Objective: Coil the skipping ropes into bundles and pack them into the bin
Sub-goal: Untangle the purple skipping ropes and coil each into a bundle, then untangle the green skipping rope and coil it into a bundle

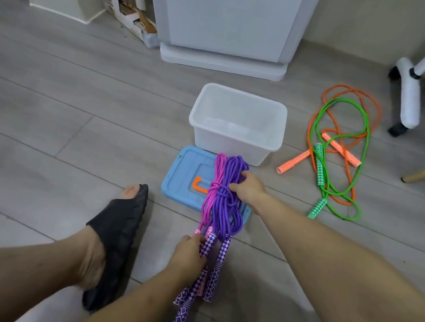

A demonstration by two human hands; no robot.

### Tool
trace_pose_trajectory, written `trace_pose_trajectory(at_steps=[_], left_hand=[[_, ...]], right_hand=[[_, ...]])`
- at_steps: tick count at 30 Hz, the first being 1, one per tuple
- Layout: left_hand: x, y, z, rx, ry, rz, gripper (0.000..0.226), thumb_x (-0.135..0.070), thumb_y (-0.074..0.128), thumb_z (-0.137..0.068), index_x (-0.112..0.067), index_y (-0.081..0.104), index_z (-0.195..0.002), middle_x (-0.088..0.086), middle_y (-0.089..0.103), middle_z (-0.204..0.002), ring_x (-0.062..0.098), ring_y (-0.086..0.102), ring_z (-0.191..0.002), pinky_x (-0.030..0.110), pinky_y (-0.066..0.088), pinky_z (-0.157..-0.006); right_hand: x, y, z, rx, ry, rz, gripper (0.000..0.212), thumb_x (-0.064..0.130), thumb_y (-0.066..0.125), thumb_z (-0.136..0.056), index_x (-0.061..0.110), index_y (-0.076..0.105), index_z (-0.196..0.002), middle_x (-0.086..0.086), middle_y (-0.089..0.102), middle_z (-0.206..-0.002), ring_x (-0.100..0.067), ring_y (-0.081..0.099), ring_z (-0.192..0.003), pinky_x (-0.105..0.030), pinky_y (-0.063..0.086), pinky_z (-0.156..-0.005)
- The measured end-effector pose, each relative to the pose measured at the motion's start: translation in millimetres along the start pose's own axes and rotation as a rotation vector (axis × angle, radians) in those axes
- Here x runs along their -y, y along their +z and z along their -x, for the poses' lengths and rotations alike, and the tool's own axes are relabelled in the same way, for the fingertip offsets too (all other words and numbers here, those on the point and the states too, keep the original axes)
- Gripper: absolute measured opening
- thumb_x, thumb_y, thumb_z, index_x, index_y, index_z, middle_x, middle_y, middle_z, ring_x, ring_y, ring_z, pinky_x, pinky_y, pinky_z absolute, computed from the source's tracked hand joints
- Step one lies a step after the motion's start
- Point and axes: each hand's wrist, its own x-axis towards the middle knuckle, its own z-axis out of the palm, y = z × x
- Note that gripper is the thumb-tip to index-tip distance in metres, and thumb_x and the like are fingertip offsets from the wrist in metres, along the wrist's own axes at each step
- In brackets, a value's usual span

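A person crouched on a wooden floor holds two coiled skipping-rope bundles at both ends. Nearest the camera, the left hand (190, 254) is curled round the checked handles (212, 276), which trail toward 6 o'clock. Beyond it, the purple bundle (227, 199) and pink bundle (213, 188) run side by side, their long axis pointing from 6 to 12 o'clock over the blue lid (184, 173). The right hand (250, 187) grips the purple coils near the wrapped middle. The white bin (238, 126) stands open and apparently empty just past the loop ends, at 12 o'clock from that grip, so the right hand is the nearer one. Lowering the bundles in probably calls for a short forward lift. At about 2 o'clock, the green rope (337, 157) and orange rope (350, 118) lie uncoiled and tangled together, well apart from the hands.
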Motion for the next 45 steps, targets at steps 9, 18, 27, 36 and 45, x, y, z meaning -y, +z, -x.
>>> trace_pose_trajectory(at_steps=[9, 18, 27, 36, 45], left_hand=[[-42, -16, -16, -0.164, 0.039, 0.038, 0.022, -0.022, 0.05, -0.101, -0.014, 0.058, -0.119, 0.008, 0.058, -0.117, 0.025, 0.059, -0.101, 0.033, 0.046, -0.086], [-151, 4, -68, -0.277, 0.355, 0.072, 0.024, -0.006, 0.05, -0.097, -0.005, 0.064, -0.115, 0.015, 0.065, -0.115, 0.03, 0.059, -0.111, 0.033, 0.041, -0.096], [-216, 44, -131, -0.152, 0.347, 0.04, 0.026, -0.006, 0.047, -0.097, -0.006, 0.062, -0.119, 0.018, 0.06, -0.121, 0.033, 0.057, -0.112, 0.035, 0.041, -0.096], [-232, 63, -159, -0.111, 0.292, -0.011, 0.027, -0.01, 0.044, -0.099, -0.008, 0.06, -0.12, 0.014, 0.056, -0.126, 0.03, 0.058, -0.109, 0.031, 0.042, -0.089], [-238, 21, -129, -0.121, 0.387, -0.042, 0.025, -0.007, 0.045, -0.098, -0.007, 0.061, -0.117, 0.019, 0.061, -0.116, 0.036, 0.061, -0.104, 0.036, 0.045, -0.091]], right_hand=[[-26, -49, 29, -0.164, -0.075, -0.126, 0.024, 0.01, 0.059, -0.095, 0.013, 0.064, -0.118, -0.005, 0.064, -0.096, -0.02, 0.06, -0.086, -0.025, 0.045, -0.065], [-102, -143, 34, -0.418, -0.077, -0.096, 0.023, 0.001, 0.054, -0.091, 0.008, 0.071, -0.105, -0.011, 0.074, -0.101, -0.028, 0.067, -0.098, -0.028, 0.047, -0.083], [-163, -169, -26, -0.417, 0.026, 0.079, 0.021, 0.004, 0.06, -0.091, 0.006, 0.072, -0.108, -0.018, 0.07, -0.112, -0.035, 0.063, -0.109, -0.03, 0.042, -0.087], [-200, -175, -63, -0.301, 0.121, 0.638, 0.034, 0.029, 0.057, -0.096, 0.023, 0.059, -0.13, -0.005, 0.054, -0.136, -0.032, 0.044, -0.133, -0.046, 0.04, -0.105], [-160, -212, -16, -0.667, -0.14, 0.523, 0.013, 0.023, 0.056, -0.099, 0.014, 0.062, -0.106, -0.015, 0.068, -0.106, -0.038, 0.06, -0.107, -0.047, 0.042, -0.09]])
